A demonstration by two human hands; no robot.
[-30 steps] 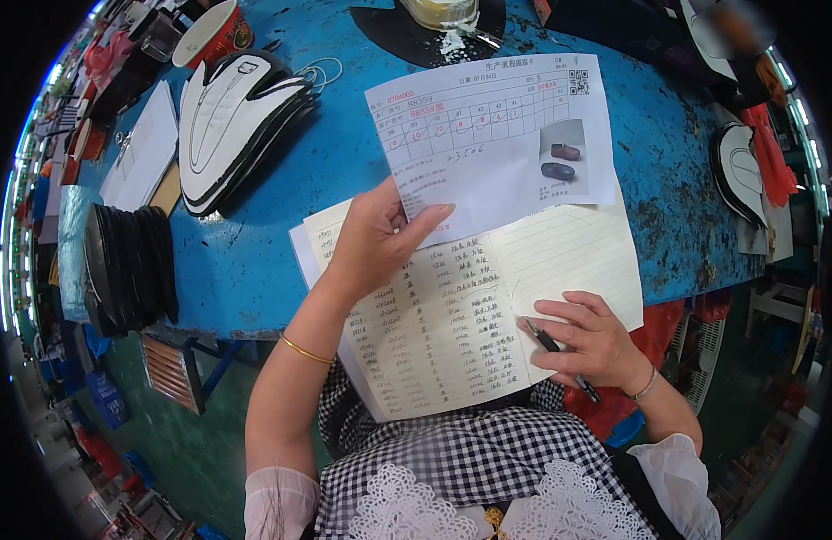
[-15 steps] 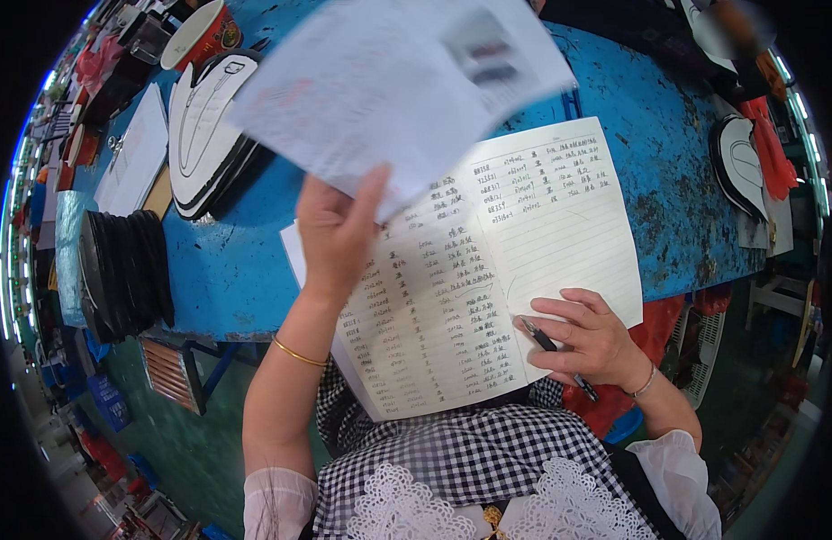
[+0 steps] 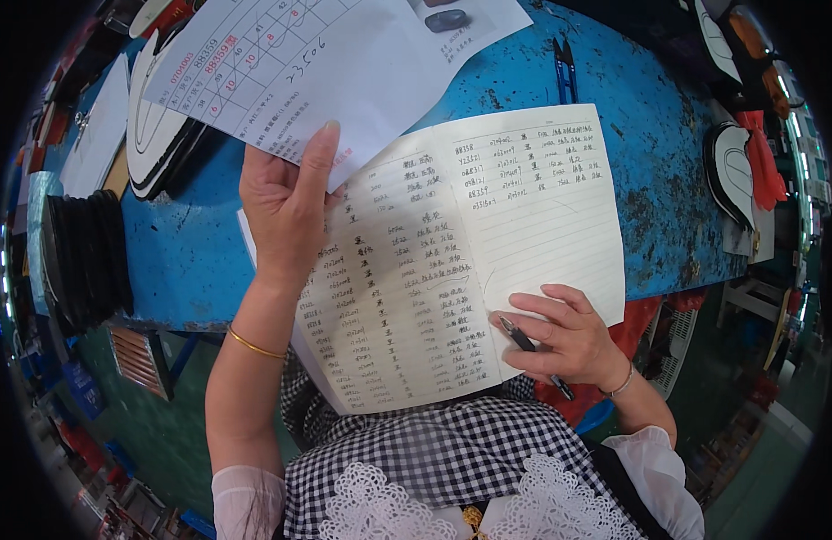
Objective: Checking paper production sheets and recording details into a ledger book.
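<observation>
pinching the pen (image 3: 522, 338), the fingers of the right hand (image 3: 567, 346) rest low on the right page of the open notebook (image 3: 551, 243); the pen's long axis slants from upper left to lower right, its upper end near the fold. bare ruled lines lie up the page from this nearer hand. the left hand (image 3: 285, 200) grips a printed sheet (image 3: 380, 76) under its thumb, beyond which spreads the blue counter (image 3: 673, 216).
</observation>
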